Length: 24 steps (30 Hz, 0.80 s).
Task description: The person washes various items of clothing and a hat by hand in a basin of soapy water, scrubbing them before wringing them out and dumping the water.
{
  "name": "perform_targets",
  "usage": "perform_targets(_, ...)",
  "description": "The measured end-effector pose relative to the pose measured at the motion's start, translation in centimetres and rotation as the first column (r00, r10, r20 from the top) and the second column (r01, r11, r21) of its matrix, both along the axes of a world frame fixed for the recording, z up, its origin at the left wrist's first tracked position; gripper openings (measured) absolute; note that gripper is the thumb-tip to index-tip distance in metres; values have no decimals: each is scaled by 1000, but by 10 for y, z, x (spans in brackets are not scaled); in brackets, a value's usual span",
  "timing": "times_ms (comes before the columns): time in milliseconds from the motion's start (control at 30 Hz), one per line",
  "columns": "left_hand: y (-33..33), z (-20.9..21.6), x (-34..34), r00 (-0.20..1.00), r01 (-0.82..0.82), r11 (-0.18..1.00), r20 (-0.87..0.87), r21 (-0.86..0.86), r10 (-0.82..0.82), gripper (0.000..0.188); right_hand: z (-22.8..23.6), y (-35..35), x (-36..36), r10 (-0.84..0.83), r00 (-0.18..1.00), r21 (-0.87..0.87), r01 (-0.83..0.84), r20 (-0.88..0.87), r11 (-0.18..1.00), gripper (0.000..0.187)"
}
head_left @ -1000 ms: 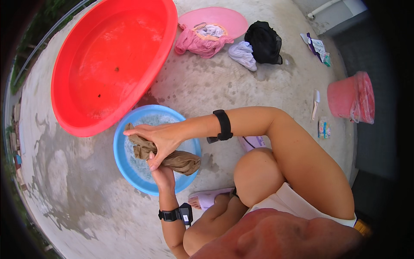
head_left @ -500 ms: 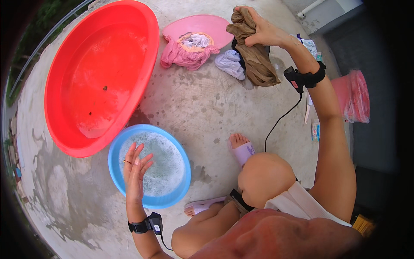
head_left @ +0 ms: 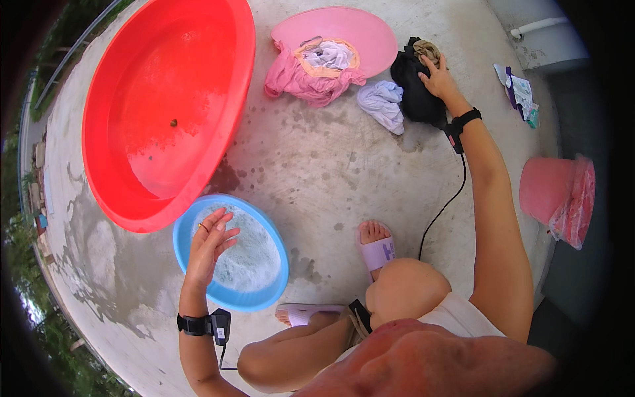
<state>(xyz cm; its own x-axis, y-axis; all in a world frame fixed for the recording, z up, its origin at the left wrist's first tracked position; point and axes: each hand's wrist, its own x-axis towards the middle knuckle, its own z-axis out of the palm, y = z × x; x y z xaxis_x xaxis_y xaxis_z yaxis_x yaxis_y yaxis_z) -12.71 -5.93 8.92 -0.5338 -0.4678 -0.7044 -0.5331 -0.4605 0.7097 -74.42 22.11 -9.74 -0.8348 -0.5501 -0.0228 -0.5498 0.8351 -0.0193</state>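
Note:
My left hand (head_left: 210,241) hangs over the blue basin (head_left: 283,268), its fingers loosely apart and nothing in them. Foamy, cloudy water (head_left: 248,258) fills that basin. Farther off to the right, my right hand (head_left: 439,81) reaches onto a black garment (head_left: 415,89) on the ground, thumb and fingers spread. A bunched brown cloth (head_left: 425,49) lies at its fingertips, at the far end of the black garment. Just left of the black garment is a crumpled pale lavender cloth (head_left: 381,106). How far the fingers press into the cloth is hard to see.
A big red tub (head_left: 231,139) with a little water stands far left, close against the blue basin. Pink clothing (head_left: 304,79) with white cloth rests by a pink basin (head_left: 370,33). At right are a pink bucket (head_left: 546,188) with clear plastic and some packets (head_left: 520,92).
My right hand has lowered the brown cloth onto the ground by the black garment, and its fingers have spread. The left hand stays over the blue basin. The view has shifted.

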Motion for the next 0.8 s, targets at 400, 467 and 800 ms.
perform_targets(400,13,-5,-30,987,143,990,79,1,-142,49,57,-147,136,744,660,-24,-749,-101,662,79)
perform_targets(467,15,1,-25,988,140,990,68,0,-139,50,31,-166,153,741,661,30,-743,-120,668,83)
perform_targets(800,27,22,72,998,-12,994,58,-110,18,50,185,-172,149,607,694,-231,-710,-387,665,40)
